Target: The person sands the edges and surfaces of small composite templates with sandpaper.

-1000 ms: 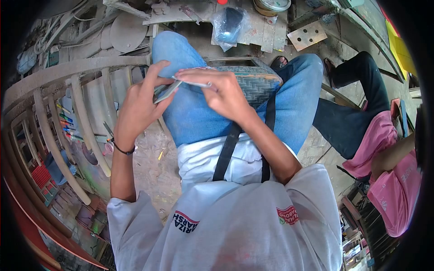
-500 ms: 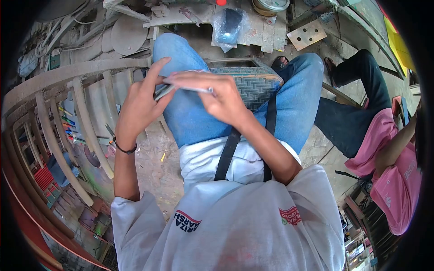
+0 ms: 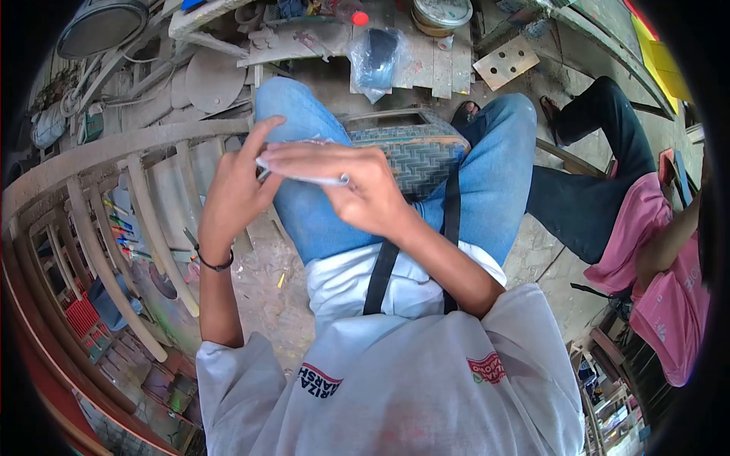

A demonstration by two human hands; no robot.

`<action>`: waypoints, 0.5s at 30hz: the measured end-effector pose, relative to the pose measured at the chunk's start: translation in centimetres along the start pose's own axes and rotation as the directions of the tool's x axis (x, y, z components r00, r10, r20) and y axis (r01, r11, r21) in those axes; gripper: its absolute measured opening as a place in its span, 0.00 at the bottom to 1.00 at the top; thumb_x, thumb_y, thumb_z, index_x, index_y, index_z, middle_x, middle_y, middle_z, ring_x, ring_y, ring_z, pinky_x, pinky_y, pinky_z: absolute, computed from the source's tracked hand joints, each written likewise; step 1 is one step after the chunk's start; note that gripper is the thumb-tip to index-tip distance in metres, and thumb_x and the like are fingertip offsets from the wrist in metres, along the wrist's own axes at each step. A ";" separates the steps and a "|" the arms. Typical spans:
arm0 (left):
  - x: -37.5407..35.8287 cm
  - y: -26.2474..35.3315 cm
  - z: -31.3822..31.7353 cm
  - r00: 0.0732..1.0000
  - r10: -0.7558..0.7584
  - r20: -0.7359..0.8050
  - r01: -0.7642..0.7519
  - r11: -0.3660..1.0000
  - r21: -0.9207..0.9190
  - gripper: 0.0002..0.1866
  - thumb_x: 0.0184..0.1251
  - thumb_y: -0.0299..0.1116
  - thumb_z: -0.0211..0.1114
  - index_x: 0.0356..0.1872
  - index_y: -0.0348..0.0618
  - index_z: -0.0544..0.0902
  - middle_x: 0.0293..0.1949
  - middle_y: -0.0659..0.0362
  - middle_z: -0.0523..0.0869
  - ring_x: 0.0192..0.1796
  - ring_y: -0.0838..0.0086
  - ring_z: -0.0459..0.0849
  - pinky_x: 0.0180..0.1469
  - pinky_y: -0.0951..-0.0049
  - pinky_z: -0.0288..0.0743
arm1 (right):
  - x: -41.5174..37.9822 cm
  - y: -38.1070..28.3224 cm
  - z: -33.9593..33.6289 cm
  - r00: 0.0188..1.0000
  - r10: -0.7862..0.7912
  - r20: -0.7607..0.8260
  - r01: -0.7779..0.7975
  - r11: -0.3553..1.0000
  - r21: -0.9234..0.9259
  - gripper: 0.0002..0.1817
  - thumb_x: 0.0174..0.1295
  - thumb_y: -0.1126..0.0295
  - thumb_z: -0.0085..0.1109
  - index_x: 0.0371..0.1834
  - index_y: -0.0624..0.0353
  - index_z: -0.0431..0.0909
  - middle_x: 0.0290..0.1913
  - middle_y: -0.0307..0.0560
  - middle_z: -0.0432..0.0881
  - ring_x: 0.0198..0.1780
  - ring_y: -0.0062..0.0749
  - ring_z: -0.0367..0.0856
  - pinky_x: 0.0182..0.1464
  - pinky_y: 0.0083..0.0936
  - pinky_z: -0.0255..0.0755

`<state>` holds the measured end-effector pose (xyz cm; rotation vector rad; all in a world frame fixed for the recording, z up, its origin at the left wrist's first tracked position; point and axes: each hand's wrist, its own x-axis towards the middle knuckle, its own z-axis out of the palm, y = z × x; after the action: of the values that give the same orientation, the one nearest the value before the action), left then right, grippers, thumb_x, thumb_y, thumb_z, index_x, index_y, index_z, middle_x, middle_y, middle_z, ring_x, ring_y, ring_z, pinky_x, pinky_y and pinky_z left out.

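Over my thigh, my right hand (image 3: 346, 182) lies palm down with its fingers pressed together around a thin, light folded sheet (image 3: 315, 179). The sheet's rolled edge shows below the fingers. At the fingertips of that hand is my left hand (image 3: 242, 178), its index finger raised and its thumb side against a small dark-edged part of what is held. Exactly what the left fingers pinch is hidden. Under both hands is the blue jeans leg (image 3: 304, 220). A woven-pattern bag (image 3: 414, 156) with a black strap (image 3: 382, 277) sits between my knees.
A slatted wooden piece (image 3: 137, 205) stands at the left. Ahead are a low plank bench (image 3: 449, 64) with a plastic-wrapped dark item (image 3: 378, 61), a lidded tub (image 3: 442, 14) and a board with holes (image 3: 506, 63). Another person in pink (image 3: 661, 266) sits at the right.
The view has shifted slightly, so the bench and knees appear lower. My right hand has turned a little over the sheet; my left hand keeps nearly the same pose.
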<state>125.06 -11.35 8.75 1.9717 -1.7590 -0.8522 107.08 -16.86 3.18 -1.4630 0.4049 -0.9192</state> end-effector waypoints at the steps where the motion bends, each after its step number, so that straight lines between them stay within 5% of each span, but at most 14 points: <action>1: 0.1 0.1 -0.1 1.000 0.018 -0.023 -0.019 1.000 -0.022 0.28 0.60 0.25 0.67 0.63 0.45 0.72 0.33 0.41 0.86 0.31 0.45 0.84 0.34 0.60 0.76 | 0.3 0.2 0.0 0.999 -0.038 -0.013 0.039 0.999 0.017 0.29 0.49 0.94 0.46 0.52 0.62 0.85 0.57 0.54 0.85 0.62 0.46 0.81 0.66 0.36 0.73; 5: 0.8 -0.5 -0.2 0.999 0.007 -0.041 -0.010 0.998 -0.069 0.21 0.62 0.27 0.67 0.57 0.42 0.76 0.35 0.39 0.85 0.33 0.45 0.84 0.35 0.59 0.76 | -0.5 2.4 0.2 0.995 0.036 -0.094 -0.043 0.996 -0.075 0.29 0.49 0.93 0.48 0.54 0.62 0.84 0.59 0.54 0.84 0.65 0.46 0.79 0.69 0.37 0.69; 7: 0.5 -1.2 -0.3 0.991 0.114 -0.069 -0.106 0.988 0.110 0.15 0.64 0.28 0.66 0.51 0.39 0.78 0.34 0.39 0.85 0.34 0.44 0.85 0.36 0.59 0.76 | -0.2 1.4 0.7 0.996 -0.047 -0.082 0.043 0.998 -0.046 0.31 0.48 0.93 0.48 0.56 0.61 0.84 0.61 0.54 0.82 0.67 0.46 0.77 0.70 0.36 0.68; 11: 0.6 -0.5 -0.2 0.986 0.103 -0.129 -0.096 0.994 0.054 0.13 0.65 0.28 0.65 0.49 0.36 0.79 0.32 0.39 0.84 0.34 0.43 0.84 0.36 0.58 0.76 | -0.5 3.3 0.7 0.996 -0.074 -0.058 0.067 0.992 -0.108 0.31 0.47 0.93 0.49 0.57 0.63 0.83 0.64 0.55 0.80 0.68 0.47 0.76 0.71 0.36 0.67; 13: 1.3 0.7 -0.7 0.975 -0.219 0.039 0.218 0.976 0.017 0.12 0.66 0.28 0.65 0.48 0.35 0.79 0.29 0.40 0.84 0.33 0.43 0.84 0.35 0.57 0.75 | -0.2 3.3 0.6 0.991 0.039 -0.131 -0.061 0.983 -0.172 0.33 0.45 0.94 0.48 0.58 0.62 0.82 0.64 0.55 0.79 0.68 0.47 0.75 0.71 0.36 0.67; 15: 1.5 -0.5 -0.4 0.990 -0.142 -0.005 0.142 0.989 0.034 0.12 0.67 0.28 0.64 0.47 0.35 0.79 0.28 0.41 0.84 0.31 0.45 0.84 0.34 0.58 0.75 | 0.6 1.8 0.8 0.992 -0.048 -0.114 0.028 0.985 -0.169 0.34 0.45 0.95 0.47 0.58 0.61 0.82 0.65 0.55 0.79 0.69 0.47 0.75 0.71 0.35 0.67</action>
<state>125.74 -12.79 8.47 2.1395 -1.6582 -0.8702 108.55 -17.07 1.77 -1.5775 0.5536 -1.0254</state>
